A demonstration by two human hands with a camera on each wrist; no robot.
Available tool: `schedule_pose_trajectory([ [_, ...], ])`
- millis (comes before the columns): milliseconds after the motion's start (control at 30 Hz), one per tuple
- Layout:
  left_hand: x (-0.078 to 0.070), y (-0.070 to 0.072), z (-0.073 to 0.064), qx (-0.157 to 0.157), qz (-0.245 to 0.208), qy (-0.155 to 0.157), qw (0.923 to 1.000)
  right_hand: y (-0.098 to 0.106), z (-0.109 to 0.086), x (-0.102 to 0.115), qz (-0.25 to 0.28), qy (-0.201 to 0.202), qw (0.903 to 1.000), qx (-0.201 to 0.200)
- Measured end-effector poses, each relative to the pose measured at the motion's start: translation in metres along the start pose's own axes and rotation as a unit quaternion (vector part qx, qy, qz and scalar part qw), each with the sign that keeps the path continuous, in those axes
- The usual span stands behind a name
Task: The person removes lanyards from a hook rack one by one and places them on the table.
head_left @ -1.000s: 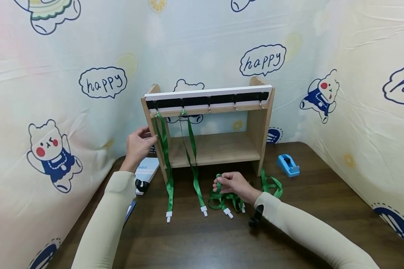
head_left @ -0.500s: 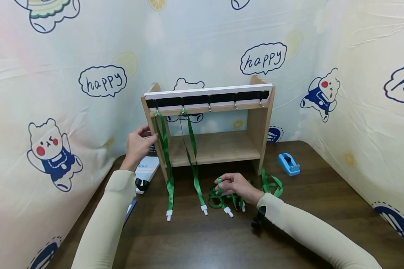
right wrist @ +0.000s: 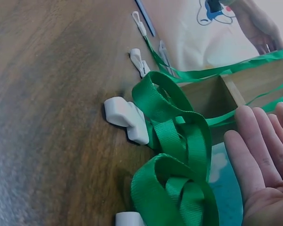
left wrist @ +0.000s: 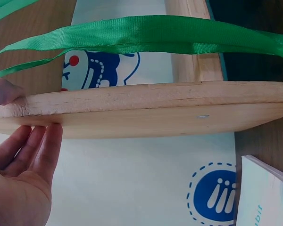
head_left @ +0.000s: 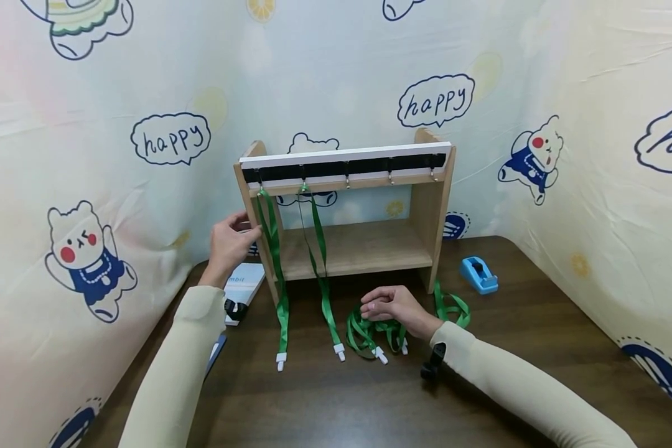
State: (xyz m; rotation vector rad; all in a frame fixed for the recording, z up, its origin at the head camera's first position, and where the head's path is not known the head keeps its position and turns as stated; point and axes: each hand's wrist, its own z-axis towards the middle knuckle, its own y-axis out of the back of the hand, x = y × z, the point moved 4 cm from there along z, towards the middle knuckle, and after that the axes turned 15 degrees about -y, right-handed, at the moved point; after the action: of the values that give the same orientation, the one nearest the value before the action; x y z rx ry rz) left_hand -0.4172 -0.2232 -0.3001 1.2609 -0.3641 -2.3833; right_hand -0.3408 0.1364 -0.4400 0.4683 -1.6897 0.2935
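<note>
My left hand (head_left: 231, 244) grips the left side panel of a wooden shelf (head_left: 358, 249). In the left wrist view its thumb and fingers (left wrist: 46, 150) lie on opposite faces of that panel (left wrist: 146, 106). My right hand (head_left: 397, 308) hovers just over a heap of green lanyards (head_left: 364, 336) with white clips on the table. In the right wrist view its fingers (right wrist: 259, 146) are fairly straight and hold nothing, beside the looped straps (right wrist: 188, 146). Two green lanyards hang from the shelf's left hooks, one at the far left (head_left: 277, 267) and a second lanyard (head_left: 323, 274) beside it.
A white rail with a black strip (head_left: 336, 167) carries several hooks, three of them bare. A blue tape dispenser (head_left: 479, 275) stands at right, near another green strap (head_left: 453, 308). A white box-like item (head_left: 243, 286) lies at left behind the left forearm. Patterned cloth surrounds the table.
My right hand has let go of the green lanyard loop it pinched, and the loop has dropped onto the heap. My left hand stays on the panel.
</note>
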Motion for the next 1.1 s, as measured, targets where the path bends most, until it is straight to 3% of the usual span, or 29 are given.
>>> schedule_pose_trajectory([
  [267, 0.002, -0.001, -0.001, 0.001, -0.005, 0.003, 1.0000, 0.003, -0.001, 0.002, 0.010, 0.008, 0.9999, -0.007],
  [600, -0.001, -0.001, 0.000, 0.000, -0.001, 0.005, 1.0000, 0.015, -0.005, 0.021, 0.016, 0.027, 0.9990, -0.033],
  [1100, 0.000, 0.000, -0.001, -0.002, 0.010, 0.000, 1.0000, 0.028, -0.004, 0.094, 0.015, 0.110, 0.9929, -0.042],
])
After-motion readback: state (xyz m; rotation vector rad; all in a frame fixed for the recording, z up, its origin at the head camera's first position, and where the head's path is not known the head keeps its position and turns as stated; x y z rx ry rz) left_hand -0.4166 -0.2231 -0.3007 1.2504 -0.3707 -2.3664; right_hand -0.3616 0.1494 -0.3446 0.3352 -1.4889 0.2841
